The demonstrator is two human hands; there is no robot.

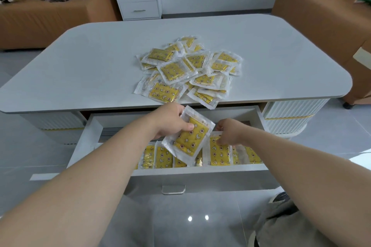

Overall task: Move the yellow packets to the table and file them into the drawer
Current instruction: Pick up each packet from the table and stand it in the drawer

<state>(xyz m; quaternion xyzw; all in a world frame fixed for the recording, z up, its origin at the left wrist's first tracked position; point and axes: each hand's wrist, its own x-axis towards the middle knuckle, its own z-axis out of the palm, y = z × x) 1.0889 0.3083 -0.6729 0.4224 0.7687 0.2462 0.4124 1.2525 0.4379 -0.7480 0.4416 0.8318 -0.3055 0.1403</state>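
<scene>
The left hand (pixel 170 121) holds a packet (pixel 188 138) above the open drawer (pixel 200 169), thumb curled onto its printed face and fingers behind it. The packet is tilted. Its long axis runs on a diagonal from lower left to upper right, and its lower end dips in front of the row (pixel 160 157) of packets already in the drawer. Its yellow face points toward the camera.

The right hand (pixel 230 132) reaches down just beside it. Its fingers are curled and pinch the top edge of a filed packet (pixel 219 153) that stands upright in the row, face forward.

The row stands on edge against the drawer's front wall, from about the middle of the drawer to its right end, packets close together with their long axes upright. Open room shows at the drawer's left end and behind the row, toward the back wall. The left forearm crosses part of it. The drawer is pulled well out from under the table (pixel 100 62), and its handle (pixel 173 189) is on the front below the row.

On the table a loose pile (pixel 188 70) of packets lies flat, overlapping and pointing every way. It sits near the table's front edge, and one or two packets overhang that edge just above the drawer. Wide bare tabletop lies to the left, the right and behind the pile.
</scene>
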